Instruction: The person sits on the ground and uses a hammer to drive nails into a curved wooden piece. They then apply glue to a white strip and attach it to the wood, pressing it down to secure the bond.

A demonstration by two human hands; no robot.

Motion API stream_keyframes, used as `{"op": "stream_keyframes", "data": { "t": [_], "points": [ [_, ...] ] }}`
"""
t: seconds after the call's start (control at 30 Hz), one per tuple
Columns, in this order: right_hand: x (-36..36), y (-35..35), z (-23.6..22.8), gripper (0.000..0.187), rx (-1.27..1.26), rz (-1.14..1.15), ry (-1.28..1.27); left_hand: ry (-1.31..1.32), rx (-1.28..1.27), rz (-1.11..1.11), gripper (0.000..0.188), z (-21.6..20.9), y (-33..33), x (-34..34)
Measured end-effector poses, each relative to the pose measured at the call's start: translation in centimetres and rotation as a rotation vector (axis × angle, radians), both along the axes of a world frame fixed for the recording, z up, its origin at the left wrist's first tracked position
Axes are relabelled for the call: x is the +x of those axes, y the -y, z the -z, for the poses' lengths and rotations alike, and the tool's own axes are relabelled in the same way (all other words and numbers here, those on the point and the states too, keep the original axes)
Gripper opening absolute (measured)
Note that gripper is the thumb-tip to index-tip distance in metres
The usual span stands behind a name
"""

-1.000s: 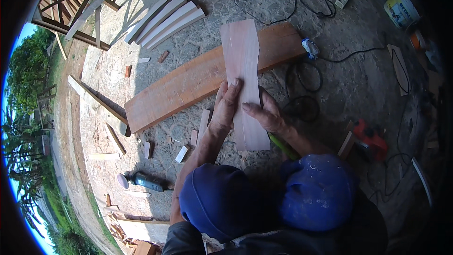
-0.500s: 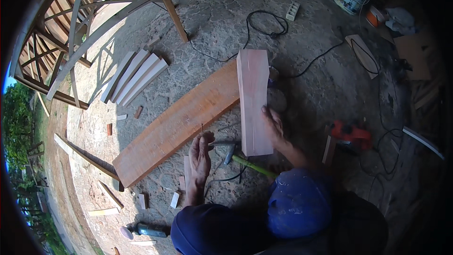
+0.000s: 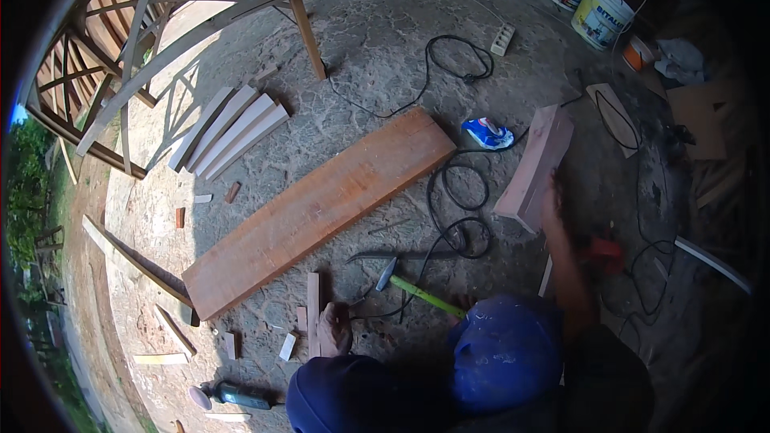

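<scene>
My right hand (image 3: pixel 553 196) grips the right side of a pale pinkish wooden block (image 3: pixel 533 164), which is tilted and lifted off at the right. Near the lower edge, my left hand (image 3: pixel 335 329) has curled fingers beside a narrow wooden strip (image 3: pixel 314 313); whatever it holds is hidden. A long reddish-brown plank (image 3: pixel 321 212) lies diagonally on the floor between the hands and the far side. Right of my left hand lies a hammer (image 3: pixel 417 289) with a green handle, below a dark pry bar (image 3: pixel 401 256).
Several pale curved wood pieces (image 3: pixel 228 136) lie far left, near a wooden frame (image 3: pixel 297 24). A blue plastic packet (image 3: pixel 488 133) and a black cable (image 3: pixel 465 184) lie beyond the hammer. A grinder (image 3: pixel 241 395) is at lower left, a red power tool (image 3: pixel 601 255) at right, buckets (image 3: pixel 601 16) far right.
My right hand has moved the wooden block off the plank, rightward, tilting it and uncovering the blue packet and cable. My left hand, which held up a thin nail-like piece, has drawn back nearer me.
</scene>
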State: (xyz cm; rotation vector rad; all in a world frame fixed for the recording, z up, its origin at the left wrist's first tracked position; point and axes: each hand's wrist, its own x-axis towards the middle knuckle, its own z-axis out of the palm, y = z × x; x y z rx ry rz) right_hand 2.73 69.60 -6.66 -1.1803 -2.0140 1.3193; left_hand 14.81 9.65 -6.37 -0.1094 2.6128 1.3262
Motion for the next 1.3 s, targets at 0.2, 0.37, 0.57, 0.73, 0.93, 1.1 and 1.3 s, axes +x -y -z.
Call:
{"op": "stream_keyframes", "data": {
  "t": [0.2,0.37,0.57,0.73,0.93,1.1,1.3],
  "points": [
    [2.8,7.1,-3.7,0.052,-0.151,-0.361,-0.311,-0.308,-0.22,0.142,0.026,-0.7,-3.6,-0.9],
    [0.9,19.8,-7.6,0.038,0.094,-0.698,-0.223,0.08,0.076,0.116,0.05,-10.3,-6.6,-7.1],
    [-0.4,35.0,-10.7,0.032,0.292,-1.263,-0.207,-0.063,0.991,0.071,0.096,-8.3,-8.2,-12.7],
    [1.7,40.4,-10.8,0.05,0.463,-1.699,-0.292,-0.05,1.109,-0.439,0.059,-7.1,-3.3,-12.2],
    [-1.7,39.0,-11.5,0.047,0.381,-1.75,-0.264,-0.125,1.018,-0.51,0.037,-6.1,6.1,-13.5],
    [-7.1,39.3,-11.3,0.045,0.586,-1.889,-0.091,-0.255,0.804,-0.616,0.046,-5.2,14.2,-15.9],
    [-16.8,42.3,-9.7,0.041,0.905,-2.036,-0.01,-0.216,0.764,-0.666,0.039,-2.4,18.6,-15.8]
  ]
}}
